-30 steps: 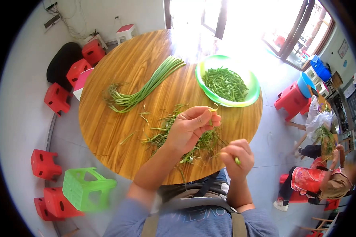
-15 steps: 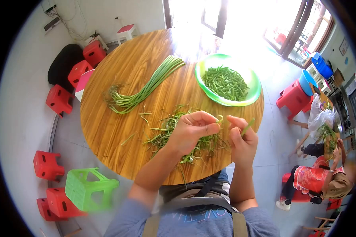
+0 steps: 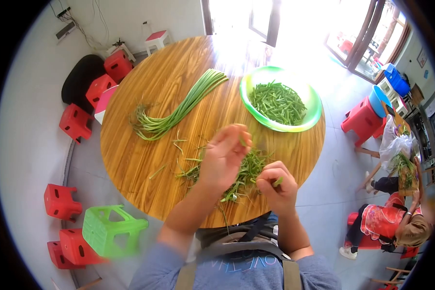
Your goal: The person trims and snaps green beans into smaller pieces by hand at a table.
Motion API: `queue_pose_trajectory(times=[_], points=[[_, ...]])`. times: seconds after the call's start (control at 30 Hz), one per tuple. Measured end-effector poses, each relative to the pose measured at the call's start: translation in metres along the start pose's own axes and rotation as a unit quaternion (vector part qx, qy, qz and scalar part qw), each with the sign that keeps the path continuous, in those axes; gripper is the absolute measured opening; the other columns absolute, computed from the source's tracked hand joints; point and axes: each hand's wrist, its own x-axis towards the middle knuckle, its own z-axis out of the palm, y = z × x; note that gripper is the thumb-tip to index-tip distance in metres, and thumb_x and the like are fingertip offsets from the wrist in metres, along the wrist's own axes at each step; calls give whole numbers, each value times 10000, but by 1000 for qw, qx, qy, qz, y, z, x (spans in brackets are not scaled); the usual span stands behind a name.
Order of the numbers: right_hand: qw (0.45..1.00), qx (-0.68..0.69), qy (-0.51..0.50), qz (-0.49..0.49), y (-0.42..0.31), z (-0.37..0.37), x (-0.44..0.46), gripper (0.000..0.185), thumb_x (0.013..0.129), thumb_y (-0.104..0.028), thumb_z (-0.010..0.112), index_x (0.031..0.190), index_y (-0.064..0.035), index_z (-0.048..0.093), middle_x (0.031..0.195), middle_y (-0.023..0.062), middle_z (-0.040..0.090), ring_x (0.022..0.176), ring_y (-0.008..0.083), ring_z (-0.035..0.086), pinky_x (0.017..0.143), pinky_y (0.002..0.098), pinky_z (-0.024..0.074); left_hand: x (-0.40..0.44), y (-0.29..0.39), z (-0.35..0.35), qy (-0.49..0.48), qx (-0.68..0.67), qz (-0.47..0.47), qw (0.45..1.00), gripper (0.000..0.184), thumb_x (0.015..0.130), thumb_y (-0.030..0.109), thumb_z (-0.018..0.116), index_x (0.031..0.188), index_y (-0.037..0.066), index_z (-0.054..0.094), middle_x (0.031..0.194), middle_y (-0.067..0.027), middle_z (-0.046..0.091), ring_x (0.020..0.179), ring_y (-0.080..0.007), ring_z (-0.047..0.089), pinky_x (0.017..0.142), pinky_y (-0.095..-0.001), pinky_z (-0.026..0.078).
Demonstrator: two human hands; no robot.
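Observation:
My left hand (image 3: 223,157) is raised over the heap of trimmings, its fingers closed on a short green stem piece (image 3: 242,140). My right hand (image 3: 279,187) is lower and to the right, pinching another green stem piece (image 3: 278,181) whose far end is hidden in the palm. Beneath both hands lies a loose heap of thin green trimmings (image 3: 251,169). A green and white bowl (image 3: 315,115) at the back right holds many short green stem pieces (image 3: 278,103). To the left lies a curved bundle of long green stems, like garlic scapes (image 3: 188,104).
The round wooden table (image 3: 130,164) fills the middle. Red stools (image 3: 63,202) and a green stool (image 3: 108,232) stand at left. On the right, another person (image 3: 384,220) sits by a small table with a plastic bag (image 3: 394,145) and greens. A blue basin (image 3: 377,100) rests on a red stool.
My hands, close together before, have moved apart. The left has gone up and left with its fingers raised; the right has dropped down and left. Each now holds a green piece.

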Motion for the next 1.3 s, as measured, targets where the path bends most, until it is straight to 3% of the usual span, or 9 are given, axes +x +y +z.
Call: queue_pose_trajectory(times=[0.13,0.23,0.33,0.47,0.57,0.67,0.8,0.97,1.3], points=[[982,-70,-1,174,16,2,-7,151,784,-11,606,935,-12,603,787,57,533,611,102,473,505,220,393,-13,24,8,10,145,364,920,247,922,199,487,1059,-5,516,879,-108,595,808,-164,570,735,-282,449],[982,-137,16,130,44,5,-20,193,795,-45,623,985,-12,608,796,67,551,588,117,498,522,229,411,-11,27,18,-32,268,532,803,281,937,219,456,1079,-18,504,929,-126,578,832,-181,570,743,-290,448],[979,-145,-7,142,48,-1,-26,173,801,-79,633,950,4,606,786,90,576,626,136,542,550,252,434,29,1,27,31,385,501,774,346,926,235,472,1141,-36,468,1017,-177,556,877,-271,567,784,-360,444],[977,-140,-10,164,52,-6,-29,161,801,-87,619,924,13,593,777,119,574,632,206,560,561,297,440,79,-40,21,89,781,342,515,360,856,202,551,1119,-42,515,1097,-205,542,975,-362,535,887,-455,381],[973,-146,4,176,55,-12,-33,155,799,-79,605,918,17,588,762,138,572,661,250,576,587,321,448,54,-46,9,-146,738,244,612,334,858,200,554,1130,7,537,1113,-171,566,1000,-324,556,877,-382,435],[971,-157,-11,177,61,-19,-29,165,790,-71,608,928,18,587,769,145,584,681,262,587,607,319,460,31,-50,-19,-253,778,110,564,251,841,154,566,1049,17,591,1042,-162,589,940,-312,574,808,-365,458],[981,-140,24,129,69,-19,-17,201,769,-65,634,946,18,587,794,151,603,682,260,600,605,307,470,21,-43,-40,-258,769,38,584,177,811,99,583,966,23,621,916,-148,608,828,-300,591,706,-354,473],[961,-131,12,242,50,-24,-10,201,792,-86,640,958,17,599,790,126,638,664,155,597,602,272,470,14,-32,-43,-208,774,88,592,123,809,109,570,883,25,621,818,-140,591,751,-317,586,663,-382,473],[978,-169,13,117,56,-33,-14,153,820,-80,605,946,7,616,768,116,603,590,180,554,543,271,434,4,-28,-37,-206,767,127,594,124,786,155,631,842,47,654,755,-96,602,651,-247,593,570,-331,471]])
